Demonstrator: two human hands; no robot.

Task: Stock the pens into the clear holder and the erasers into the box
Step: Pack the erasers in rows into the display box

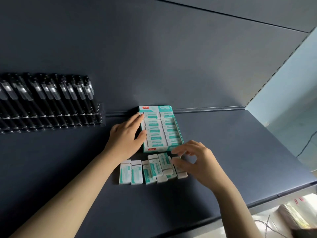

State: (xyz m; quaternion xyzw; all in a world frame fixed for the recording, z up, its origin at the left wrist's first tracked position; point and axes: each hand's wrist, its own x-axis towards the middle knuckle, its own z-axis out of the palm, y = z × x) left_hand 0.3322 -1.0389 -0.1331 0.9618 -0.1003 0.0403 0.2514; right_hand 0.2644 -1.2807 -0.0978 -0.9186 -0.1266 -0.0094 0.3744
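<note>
right hand [197, 162]: fingers and thumb spread wide, nothing held; hovered over the right end of the loose erasers [151, 169]
left hand [127, 134]: laid flat against the left wall of the box [157, 109], thumb over the rim
erasers: piled on the shelf [68, 160] just in front of the box; 2 flat at left, the rest overlapped
handling: judged light, stiff, paper-sleeved; best pinched across the long edges
box: 2 columns, nearly filled
pens [48, 93]: stood in the clear holder [101, 115], far left
writing: red logo patches on the box, unreadable; teal sleeve print too small
</note>
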